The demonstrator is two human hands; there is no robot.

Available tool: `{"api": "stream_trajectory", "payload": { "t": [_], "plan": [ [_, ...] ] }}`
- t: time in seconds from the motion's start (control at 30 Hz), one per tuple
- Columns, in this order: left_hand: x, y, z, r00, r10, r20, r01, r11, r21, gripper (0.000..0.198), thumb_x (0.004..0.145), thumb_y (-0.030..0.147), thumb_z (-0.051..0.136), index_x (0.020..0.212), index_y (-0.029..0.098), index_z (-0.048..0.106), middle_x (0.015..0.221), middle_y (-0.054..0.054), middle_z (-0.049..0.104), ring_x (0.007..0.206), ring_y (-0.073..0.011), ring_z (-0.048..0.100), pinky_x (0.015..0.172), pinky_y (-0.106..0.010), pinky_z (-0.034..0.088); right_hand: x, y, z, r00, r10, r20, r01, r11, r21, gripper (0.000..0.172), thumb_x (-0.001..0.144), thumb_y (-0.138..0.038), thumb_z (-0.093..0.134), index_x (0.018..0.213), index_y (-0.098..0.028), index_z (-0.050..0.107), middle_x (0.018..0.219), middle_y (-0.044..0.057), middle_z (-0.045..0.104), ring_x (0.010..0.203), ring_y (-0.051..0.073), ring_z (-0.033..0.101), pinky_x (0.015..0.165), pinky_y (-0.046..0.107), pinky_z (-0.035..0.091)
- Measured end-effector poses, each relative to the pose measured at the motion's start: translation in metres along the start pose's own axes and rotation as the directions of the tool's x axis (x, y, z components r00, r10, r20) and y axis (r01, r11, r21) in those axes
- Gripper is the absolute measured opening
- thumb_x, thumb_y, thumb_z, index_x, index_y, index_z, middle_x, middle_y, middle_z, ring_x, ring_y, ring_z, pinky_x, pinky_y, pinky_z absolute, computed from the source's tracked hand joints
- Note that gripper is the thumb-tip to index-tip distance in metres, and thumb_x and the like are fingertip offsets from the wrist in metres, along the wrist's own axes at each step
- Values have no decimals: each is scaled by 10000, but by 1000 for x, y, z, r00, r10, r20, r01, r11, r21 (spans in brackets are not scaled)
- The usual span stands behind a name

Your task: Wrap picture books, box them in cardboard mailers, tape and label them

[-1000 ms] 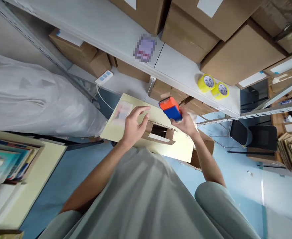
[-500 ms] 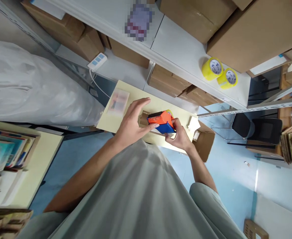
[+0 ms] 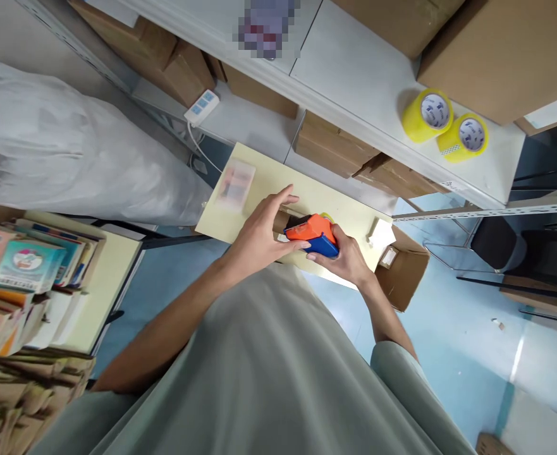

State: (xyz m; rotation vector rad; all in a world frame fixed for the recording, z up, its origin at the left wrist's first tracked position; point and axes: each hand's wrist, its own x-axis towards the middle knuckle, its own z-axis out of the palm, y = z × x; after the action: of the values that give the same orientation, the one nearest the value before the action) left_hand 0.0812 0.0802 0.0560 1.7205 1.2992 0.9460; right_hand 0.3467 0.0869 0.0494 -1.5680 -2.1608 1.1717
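Note:
My right hand is closed around the right end of an orange and blue tape dispenser, held above a pale yellow table. A bit of yellow tape roll shows behind the dispenser; I cannot tell whether it is fitted in it. At the dispenser's left side, my left hand is open, fingers spread and raised, with the thumb tip touching the near face. Below the hands, a brown cardboard piece is partly hidden.
A translucent plastic case lies on the table's left end, a small white box on its right. An open carton stands beside it. Above, a grey shelf bears two yellow tape rolls and cartons. Books are at left.
My right hand's fingers have closed further round the dispenser, and the blue part now sits closer against the orange. My left thumb has slid slightly right along it. The view has shifted.

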Motion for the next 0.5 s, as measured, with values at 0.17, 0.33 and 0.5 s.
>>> {"api": "stream_trajectory", "payload": {
  "t": [0.17,0.33,0.5],
  "plan": [
    [6,3,-9,999,-39,22,40,998,-39,766,885,401,973,1564,314,628,1463,-94,729,1368,-313,715,1195,-492,599,5,-3,-6,1000,20,8,-20,1000,-3,653,907,-882,767,1099,-274,625,987,79,748,886,303,725,769,416,603],
    [14,-2,-31,991,-84,101,97,986,-134,579,870,597,960,1319,283,773,1282,-87,783,1167,-289,763,1064,-466,659,8,-18,-14,999,42,32,-41,998,-48,679,897,-934,739,1046,-277,652,970,104,744,865,328,725,800,461,622],
    [23,-15,-53,978,-120,170,162,952,-261,467,1026,688,755,1196,259,824,1170,-100,821,1078,-268,776,1002,-433,664,9,-35,-18,998,42,52,-38,997,-73,695,917,-940,704,1092,-268,672,1111,153,775,964,360,752,863,505,642]
  ]
}}
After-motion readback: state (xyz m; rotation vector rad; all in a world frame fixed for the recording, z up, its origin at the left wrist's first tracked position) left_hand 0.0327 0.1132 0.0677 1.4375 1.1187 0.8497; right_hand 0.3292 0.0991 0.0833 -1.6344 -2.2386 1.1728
